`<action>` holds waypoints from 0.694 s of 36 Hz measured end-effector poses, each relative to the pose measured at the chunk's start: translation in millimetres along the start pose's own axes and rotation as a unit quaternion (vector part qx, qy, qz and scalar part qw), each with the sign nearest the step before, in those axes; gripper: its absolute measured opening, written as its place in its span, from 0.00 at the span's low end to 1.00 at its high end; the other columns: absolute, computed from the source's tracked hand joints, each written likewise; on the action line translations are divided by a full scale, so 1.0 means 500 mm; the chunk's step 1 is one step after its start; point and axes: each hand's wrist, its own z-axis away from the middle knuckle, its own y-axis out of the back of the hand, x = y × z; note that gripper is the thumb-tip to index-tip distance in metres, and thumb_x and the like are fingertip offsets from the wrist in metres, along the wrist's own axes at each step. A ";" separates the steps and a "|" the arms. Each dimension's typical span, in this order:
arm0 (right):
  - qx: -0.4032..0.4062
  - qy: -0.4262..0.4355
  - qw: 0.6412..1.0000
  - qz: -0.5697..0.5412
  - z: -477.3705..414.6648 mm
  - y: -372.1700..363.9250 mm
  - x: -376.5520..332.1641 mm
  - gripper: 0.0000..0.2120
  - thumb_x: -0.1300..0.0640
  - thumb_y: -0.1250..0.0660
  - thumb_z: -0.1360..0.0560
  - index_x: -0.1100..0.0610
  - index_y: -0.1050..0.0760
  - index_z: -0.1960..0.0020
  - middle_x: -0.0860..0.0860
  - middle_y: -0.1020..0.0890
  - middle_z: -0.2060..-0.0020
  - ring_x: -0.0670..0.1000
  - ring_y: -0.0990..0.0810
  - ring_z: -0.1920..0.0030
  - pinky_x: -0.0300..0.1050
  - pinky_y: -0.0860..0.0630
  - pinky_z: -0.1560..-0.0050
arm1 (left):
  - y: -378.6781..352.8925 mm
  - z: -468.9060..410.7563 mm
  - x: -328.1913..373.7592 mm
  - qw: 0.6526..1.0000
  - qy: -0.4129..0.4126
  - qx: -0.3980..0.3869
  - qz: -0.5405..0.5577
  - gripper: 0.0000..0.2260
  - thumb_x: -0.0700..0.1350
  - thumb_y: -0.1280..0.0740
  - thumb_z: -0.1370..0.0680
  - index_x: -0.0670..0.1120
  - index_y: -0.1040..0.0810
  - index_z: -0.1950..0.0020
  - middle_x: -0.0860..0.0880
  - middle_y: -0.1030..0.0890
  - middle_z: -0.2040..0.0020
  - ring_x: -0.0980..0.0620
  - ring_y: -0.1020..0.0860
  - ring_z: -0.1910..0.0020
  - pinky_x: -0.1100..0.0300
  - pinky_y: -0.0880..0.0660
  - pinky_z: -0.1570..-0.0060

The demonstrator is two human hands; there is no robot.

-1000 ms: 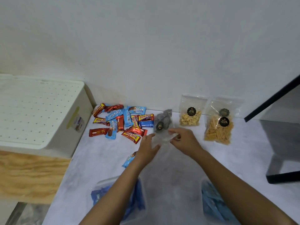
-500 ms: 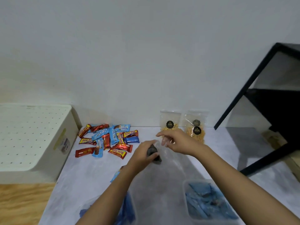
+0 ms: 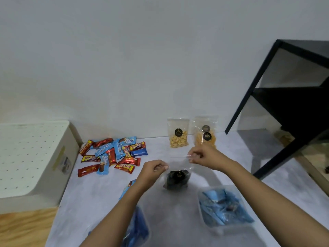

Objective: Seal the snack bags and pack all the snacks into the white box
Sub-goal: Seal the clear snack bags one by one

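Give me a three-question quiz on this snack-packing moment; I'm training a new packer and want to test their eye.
1. True or false: the clear bag of dark snacks is pinched at its top edge by both the left hand and the right hand.
2. How many clear bags of yellow snacks lean on the wall?
3. The white box is: A) left of the loose wrapped snacks, B) right of them.

Key: 1 true; 2 two; 3 A.

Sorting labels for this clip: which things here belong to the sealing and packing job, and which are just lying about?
Job: both hands, left hand and right hand, pinching the dark snack bag; two yellow snack bags; wrapped candy pile; white box.
Lying about: black shelf.
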 end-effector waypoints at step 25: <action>0.118 -0.014 0.989 -0.089 0.017 -0.058 0.031 0.12 0.65 0.39 0.22 0.60 0.23 0.40 0.54 0.18 0.46 0.43 0.21 0.47 0.36 0.26 0.41 | -0.002 0.017 0.034 0.992 -0.020 0.103 0.068 0.15 0.44 0.34 0.23 0.42 0.23 0.38 0.48 0.21 0.39 0.59 0.25 0.41 0.72 0.29 0.43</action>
